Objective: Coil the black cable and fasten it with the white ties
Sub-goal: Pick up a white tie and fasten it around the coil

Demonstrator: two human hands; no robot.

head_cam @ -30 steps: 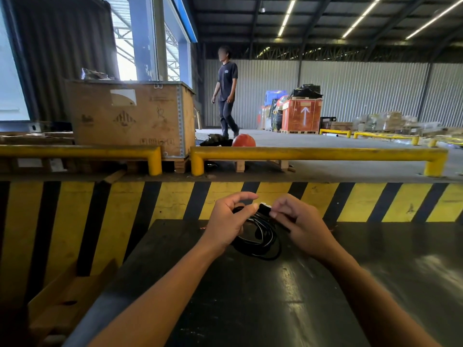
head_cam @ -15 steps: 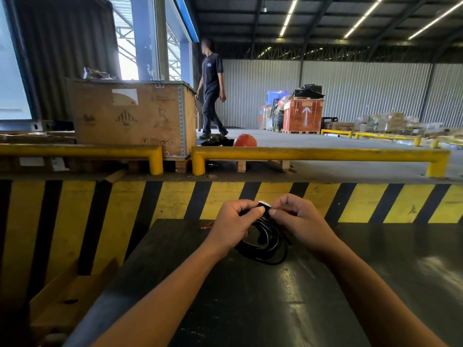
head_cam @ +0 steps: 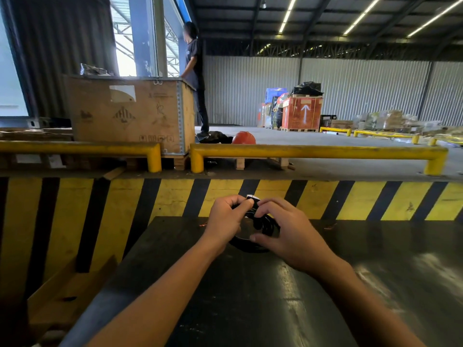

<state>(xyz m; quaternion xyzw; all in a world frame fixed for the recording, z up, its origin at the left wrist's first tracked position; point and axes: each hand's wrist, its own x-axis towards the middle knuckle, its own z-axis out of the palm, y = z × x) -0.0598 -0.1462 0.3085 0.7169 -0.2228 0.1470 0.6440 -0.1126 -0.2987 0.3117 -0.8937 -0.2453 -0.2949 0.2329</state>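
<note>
A coiled black cable [head_cam: 251, 245] rests on the dark table [head_cam: 250, 296], held between both hands near the table's far edge. My left hand [head_cam: 224, 221] grips the coil's left side, thumb pressed at its top. My right hand [head_cam: 288, 234] closes over the coil's right side, fingers curled on the loops. A small white tie [head_cam: 252, 197] shows at the top of the coil between my two thumbs. Most of the coil is hidden under my hands.
A yellow-and-black striped wall [head_cam: 175, 196] rises right behind the table. Yellow rails [head_cam: 313, 152] run above it. A large crate [head_cam: 130, 116] stands at the back left, with a person [head_cam: 196, 78] beside it. A wooden pallet [head_cam: 67, 296] lies low on the left.
My right hand has spread lower over the coil's right side, and the coil sits lower against the table. The person in the background has walked left to the crate.
</note>
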